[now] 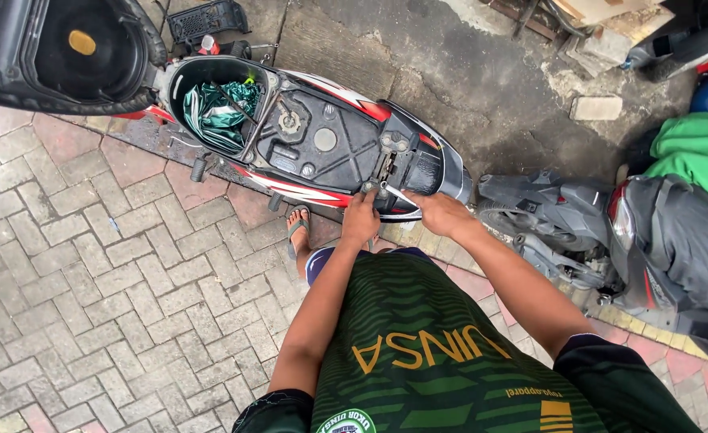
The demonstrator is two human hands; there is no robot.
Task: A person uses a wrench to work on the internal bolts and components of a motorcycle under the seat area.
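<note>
Hands (pixel 360 218) (pixel 442 213) w/ screwdriver (pixel 399 194) at scooter (pixel 322 144) rear

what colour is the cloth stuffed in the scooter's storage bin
Green, shiny and crumpled cloth in the open bin; the head view shows it.

Scooters: two, one (pixel 314 144) with its seat (pixel 65 52) raised, another (pixel 610 232) parked beside it.
Hands: two, left (pixel 360 218) and right (pixel 442 212), both at the scooter's rear.
Screwdrivers: one (pixel 398 195), in the right hand.
Feet in sandals: one (pixel 298 228).
Green cloths: one (pixel 222 112), in the underseat tub.
Black crates: one (pixel 207 19).
</note>
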